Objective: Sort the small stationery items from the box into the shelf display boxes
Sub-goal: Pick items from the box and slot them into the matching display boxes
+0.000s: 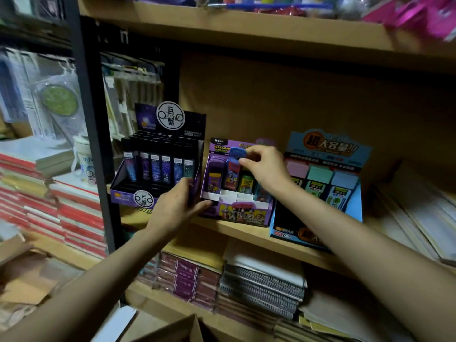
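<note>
At the bottom edge of the frame we see the open flap of a cardboard box point(191, 325), with two bare forearms reaching past it to a wooden shelf point(249, 234). The left hand point(176, 204) sits at the shelf's front edge, between a black display box point(128, 191) and a purple display box point(246, 214). Its fingers are curled round a slim dark item point(191, 193) that we cannot identify, and the thumb stretches toward the purple box's front left corner. A little farther in, the right hand point(265, 167) hovers over the purple box's back rows. Its fingers are drawn narrow, and thumb and fingertips pinch a blue-capped case point(237, 153) just above a red case point(232, 175) standing in the box. A purple case point(214, 174) and a green case point(245, 183) stand in the slots on either side. To the right, touching the purple box, is a blue display box point(355, 206) of pastel-topped refill cases. The black box on the left holds rows of dark, upright cases. Spiral notebooks point(264, 283) are stacked on the shelf below.
</note>
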Available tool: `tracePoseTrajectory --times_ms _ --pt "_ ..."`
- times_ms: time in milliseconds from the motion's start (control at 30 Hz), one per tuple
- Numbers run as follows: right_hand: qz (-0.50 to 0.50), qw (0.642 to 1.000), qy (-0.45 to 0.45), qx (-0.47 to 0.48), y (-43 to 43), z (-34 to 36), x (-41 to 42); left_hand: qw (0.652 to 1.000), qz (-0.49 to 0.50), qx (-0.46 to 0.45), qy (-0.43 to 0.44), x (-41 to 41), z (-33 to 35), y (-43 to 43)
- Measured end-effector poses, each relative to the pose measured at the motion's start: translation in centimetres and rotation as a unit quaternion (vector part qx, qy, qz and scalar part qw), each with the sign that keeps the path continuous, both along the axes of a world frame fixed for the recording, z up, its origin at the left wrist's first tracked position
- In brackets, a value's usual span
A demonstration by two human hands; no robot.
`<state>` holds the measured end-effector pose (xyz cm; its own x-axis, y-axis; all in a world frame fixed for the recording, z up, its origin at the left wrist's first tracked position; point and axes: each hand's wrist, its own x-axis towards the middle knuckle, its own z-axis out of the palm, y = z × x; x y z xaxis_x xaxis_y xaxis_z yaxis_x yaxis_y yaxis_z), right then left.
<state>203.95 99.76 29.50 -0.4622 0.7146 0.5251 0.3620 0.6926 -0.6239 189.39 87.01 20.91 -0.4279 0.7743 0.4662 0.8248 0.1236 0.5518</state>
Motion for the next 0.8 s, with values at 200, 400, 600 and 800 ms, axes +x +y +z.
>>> tracePoseTrajectory --times_ms 200,400,600,800 --pt "-0.029 0.990 -0.077 0.113 0.0 -0.8 -0.5 1.000 -0.027 0.001 -0.009 -1.3 -1.2 -0.1" --pt "-0.054 0.957 -0.199 0.203 0.4 -0.8 -0.5 0.998 -0.036 -0.022 0.049 -1.5 -1.0 -0.4" --pt "0.015 0.952 -0.220 0.213 -2.3 1.0 0.9 0.993 -0.024 0.053 0.107 -0.7 -0.3 -4.4" --pt "0.176 0.918 -0.339 0.109 -8.5 -2.8 2.8 0.959 -0.140 -0.244 -0.002 -0.7 -3.9 -9.0"
